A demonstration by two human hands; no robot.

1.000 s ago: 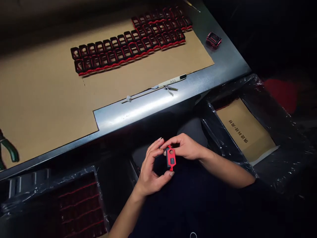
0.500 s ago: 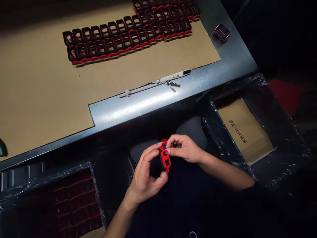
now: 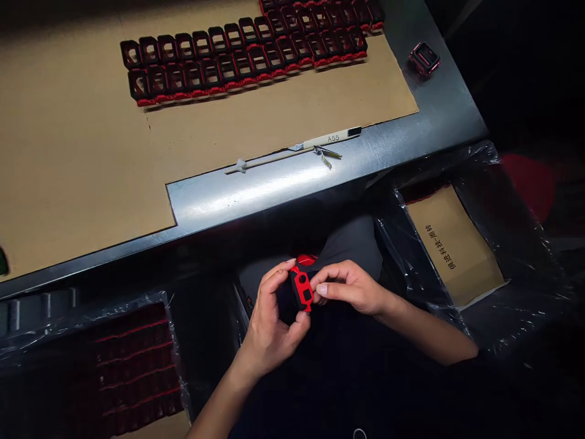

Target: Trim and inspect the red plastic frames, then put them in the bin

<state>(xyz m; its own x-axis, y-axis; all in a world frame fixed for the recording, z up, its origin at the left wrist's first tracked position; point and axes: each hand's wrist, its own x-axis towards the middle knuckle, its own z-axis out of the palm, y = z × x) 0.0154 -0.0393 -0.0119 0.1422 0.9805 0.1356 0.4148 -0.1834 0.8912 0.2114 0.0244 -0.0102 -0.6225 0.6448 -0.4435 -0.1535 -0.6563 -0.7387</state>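
My left hand (image 3: 272, 326) grips a small red and black watch-case-like frame (image 3: 304, 287) by its two ends, fingers on top and thumb below. Its red side, with a round hole and a squarish hole, faces up. Close to the frame's right edge is my right hand (image 3: 354, 286), thumb and fingers drawn together. Whether those fingertips touch the frame or pinch something small, I cannot tell. Just beyond the hands, a glossy red item (image 3: 306, 260) shows near my lap, partly hidden.
Rows of similar frames (image 3: 228, 85) stand on cardboard (image 3: 91, 164) over a metal table (image 3: 214, 198). Near its edge lie a knife marked A55 (image 3: 333, 138), a cotton-tipped stick (image 3: 241, 165) and a clipper-like tool (image 3: 328, 152). Plastic-lined bins flank me, one holding a cardboard sheet (image 3: 457, 256).
My right hand has moved slightly right and down, away from the frame's upper end. The left hand keeps its hold. The whole view has shifted a little.
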